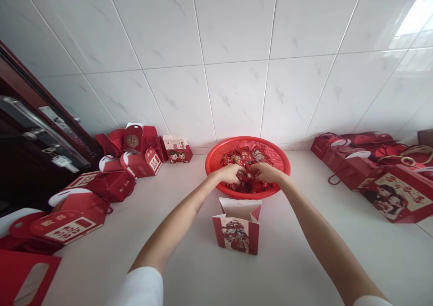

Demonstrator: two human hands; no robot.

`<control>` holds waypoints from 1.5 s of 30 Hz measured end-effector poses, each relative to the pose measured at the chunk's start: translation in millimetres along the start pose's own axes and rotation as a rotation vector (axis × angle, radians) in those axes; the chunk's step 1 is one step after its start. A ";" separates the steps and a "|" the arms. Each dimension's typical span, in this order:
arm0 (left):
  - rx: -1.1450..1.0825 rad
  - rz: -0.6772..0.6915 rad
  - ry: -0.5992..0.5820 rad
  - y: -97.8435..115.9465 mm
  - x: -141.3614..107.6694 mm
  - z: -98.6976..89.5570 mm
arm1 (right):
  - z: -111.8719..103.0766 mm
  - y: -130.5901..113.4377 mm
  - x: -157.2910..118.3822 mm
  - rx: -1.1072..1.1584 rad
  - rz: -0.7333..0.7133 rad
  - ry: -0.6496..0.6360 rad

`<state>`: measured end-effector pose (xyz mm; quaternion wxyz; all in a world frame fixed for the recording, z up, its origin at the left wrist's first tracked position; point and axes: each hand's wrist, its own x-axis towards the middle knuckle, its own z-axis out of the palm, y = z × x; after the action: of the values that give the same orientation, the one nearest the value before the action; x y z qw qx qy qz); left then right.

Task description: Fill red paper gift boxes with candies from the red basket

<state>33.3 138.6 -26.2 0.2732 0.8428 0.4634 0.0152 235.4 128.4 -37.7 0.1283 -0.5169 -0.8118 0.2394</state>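
A red plastic basket [212,159] with a perforated wall holds many small wrapped candies [245,154], mostly red. Both of my hands reach into it. My left hand [230,174] has its fingers curled on red-wrapped candy near the middle, and its fingertips are partly hidden. Close beside it, my right hand [266,172] also has bent fingers closed on candy. Between my forearms, just in front of the basket, a red and cream paper gift box [237,236] stands upright with its top open and a printed picture on its front.
Red gift boxes [72,220] line the left side beside a dark door [20,148] with a metal handle. A small cream and red box [177,150] stands at the tiled wall [237,98]. More red boxes [395,197] with cord handles crowd the right.
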 end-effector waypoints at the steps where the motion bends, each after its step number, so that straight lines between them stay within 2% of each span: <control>1: -0.045 0.018 0.042 -1.0 0.5 0.4 | -0.2 0.1 -0.2 0.019 -0.013 0.027; 7: -0.313 0.131 0.281 -4.4 3.0 1.7 | -2.5 1.2 1.4 0.146 -0.021 0.255; 11: -0.443 0.155 0.366 -7.2 4.1 1.8 | -1.4 4.6 2.5 0.283 0.002 0.341; 20: -0.527 0.194 0.405 -12.9 5.9 2.1 | -0.7 8.5 1.9 0.267 0.008 0.255; 27: -0.577 0.271 0.399 -11.5 4.3 0.5 | -2.5 4.7 -1.1 0.405 -0.124 0.199; 32: -0.551 0.303 0.337 -9.1 2.3 0.8 | -2.0 3.4 -0.5 0.527 -0.118 0.263; 36: -0.537 0.306 0.352 -8.5 1.7 0.9 | -2.1 2.7 -0.9 0.558 -0.136 0.322; 40: -0.539 0.245 0.370 -9.2 1.5 1.6 | -5.1 -1.0 -4.3 0.608 -0.133 0.431; 45: -0.462 0.138 0.421 -9.3 3.5 2.5 | -10.1 -5.4 -10.7 0.719 -0.049 0.540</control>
<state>28.8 144.2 -33.6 0.3537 0.7663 0.4357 0.3128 240.5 119.5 -25.9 0.5126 -0.4640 -0.6264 0.3600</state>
